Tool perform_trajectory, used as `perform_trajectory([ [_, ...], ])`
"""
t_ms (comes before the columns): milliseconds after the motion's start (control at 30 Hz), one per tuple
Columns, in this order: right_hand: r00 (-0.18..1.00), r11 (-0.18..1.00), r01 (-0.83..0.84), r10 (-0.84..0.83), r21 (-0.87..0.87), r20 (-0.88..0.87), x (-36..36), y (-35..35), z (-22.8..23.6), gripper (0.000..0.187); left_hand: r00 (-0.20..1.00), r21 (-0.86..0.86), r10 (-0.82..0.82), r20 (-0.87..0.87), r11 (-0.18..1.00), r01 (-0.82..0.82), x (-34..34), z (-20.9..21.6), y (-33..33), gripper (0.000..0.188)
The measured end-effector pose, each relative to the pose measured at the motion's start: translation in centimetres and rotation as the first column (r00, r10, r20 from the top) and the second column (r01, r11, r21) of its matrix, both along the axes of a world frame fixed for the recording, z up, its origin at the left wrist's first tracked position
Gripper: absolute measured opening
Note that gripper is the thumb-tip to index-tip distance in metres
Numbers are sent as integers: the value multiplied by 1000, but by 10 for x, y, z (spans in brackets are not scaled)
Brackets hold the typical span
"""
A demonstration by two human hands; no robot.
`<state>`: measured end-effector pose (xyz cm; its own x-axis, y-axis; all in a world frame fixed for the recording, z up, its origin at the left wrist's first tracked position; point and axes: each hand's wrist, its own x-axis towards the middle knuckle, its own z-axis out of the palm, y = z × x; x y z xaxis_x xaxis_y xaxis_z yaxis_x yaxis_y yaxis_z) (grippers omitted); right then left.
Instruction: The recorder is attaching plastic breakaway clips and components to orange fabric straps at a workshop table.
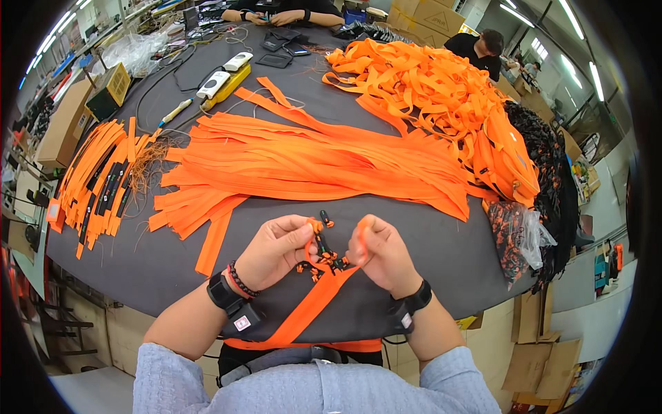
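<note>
One grey table (441,255) is bearing a long orange strip (310,314), running from the near edge up to the left hand (279,248) and right hand (386,255); it is looking light, soft and hardly fragile, its parted end probably offering the surest hold. Both hands are pinching one branch each, above small black-and-orange pieces (337,262).

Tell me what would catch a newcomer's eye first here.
First, the tangled orange heap on the right of the grey table and the long orange bundle across its middle. Then, near the front edge, the left grip and right grip pinching an orange strip, small black-and-orange pieces between them.
</note>
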<state>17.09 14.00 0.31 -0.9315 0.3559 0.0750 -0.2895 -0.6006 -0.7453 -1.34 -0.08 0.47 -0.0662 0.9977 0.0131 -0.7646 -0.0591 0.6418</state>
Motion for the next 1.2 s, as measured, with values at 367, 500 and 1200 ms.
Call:
perform_trajectory([
  [367,967,920,83,-168,384,193,-4,-23,13,13,982,-78,-17,-186,997,2,6,0,0,15],
  [500,965,899,68,-169,432,200,-3,-23,11,13,979,-77,-29,-199,997,14,6,-1,1,15],
  [1200,921,750,303,-388,587,20,-11,-31,5,12,910,-75,51,-411,993,-89,10,1,1,15],
])
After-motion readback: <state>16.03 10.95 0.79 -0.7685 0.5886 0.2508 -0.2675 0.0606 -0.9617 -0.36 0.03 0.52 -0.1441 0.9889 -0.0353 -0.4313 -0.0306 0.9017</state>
